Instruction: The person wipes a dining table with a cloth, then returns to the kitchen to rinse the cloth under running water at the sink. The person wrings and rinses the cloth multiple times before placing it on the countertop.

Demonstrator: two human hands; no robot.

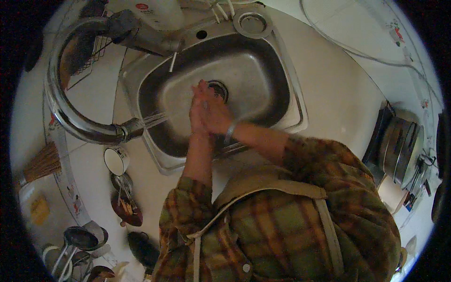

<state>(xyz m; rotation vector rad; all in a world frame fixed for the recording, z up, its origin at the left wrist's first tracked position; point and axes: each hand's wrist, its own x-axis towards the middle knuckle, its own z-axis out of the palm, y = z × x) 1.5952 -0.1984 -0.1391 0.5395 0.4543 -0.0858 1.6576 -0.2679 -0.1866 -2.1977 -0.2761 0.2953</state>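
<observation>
My left hand [196, 114] and my right hand [215, 116] are pressed together over the stainless steel sink basin [253, 77], close to the round drain [220, 90]. The right hand lies across the left, partly covering it, and I see no object held. Their fingertips are blurred but look slightly spread. A silvery band [230, 131] circles my right wrist. On the left, the curved chrome faucet [53, 88] reaches toward the basin, and a water stream [155, 120] comes from its spout [134, 128], left of my hands.
A metal sink strainer [252, 24] rests on the back rim, near a white plastic bottle [158, 14]. A white cup [115, 160] and a dark dish [128, 211] stand left on the counter [317, 70]. Ladles [81, 238] are lower left; stacked pans [398, 148] are at right.
</observation>
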